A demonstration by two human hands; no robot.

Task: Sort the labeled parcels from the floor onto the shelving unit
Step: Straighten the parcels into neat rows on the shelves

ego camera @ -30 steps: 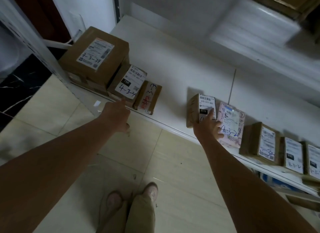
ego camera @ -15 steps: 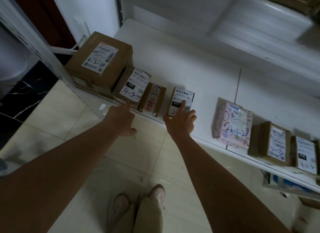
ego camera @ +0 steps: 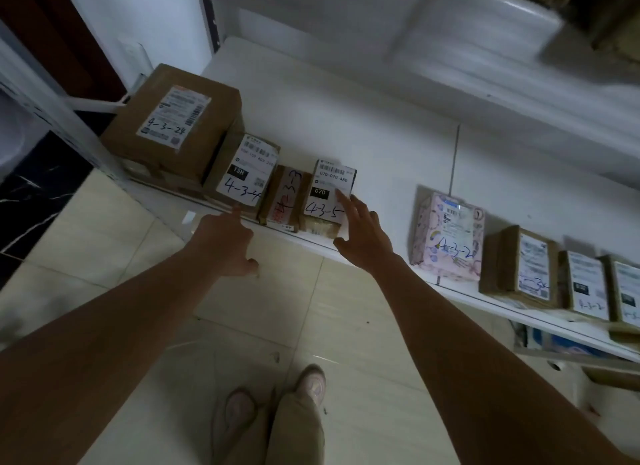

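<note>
Now: placement step, apparently near its end. Parcel marked 4-3-5 [ego camera: 329, 196] stands on the white shelf [ego camera: 381, 142]. It is last in the left-hand row: large box 4-3-24 [ego camera: 173, 125], parcel 4-3-4 [ego camera: 242, 177], slim red-marked parcel [ego camera: 289, 198], then this one tight beside it.

Right hand [ego camera: 363, 236]: spread wide, fingers straight, forefinger tip on the 4-3-5 label, gripping nothing. Left hand [ego camera: 225, 246]: empty, forefinger out toward the shelf lip under 4-3-4, other fingers loosely folded.

Judgement: the parcel is set down and being squared up. Next move calls for lifting the fingertip off without tipping the parcel forward, since it sits close to the front edge, then going back to the floor [ego camera: 242, 308] for another.

Pink parcel [ego camera: 446, 236] stands well apart to the right, with brown parcels beyond it.

Not resolved:
- Remaining stock on the floor is out of frame, so the count is unknown.
- The red number is probably 4-3-3, but blur smears it.
- Rightmost parcels are cut by the frame edge, and the lower shelf is mostly hidden
</note>
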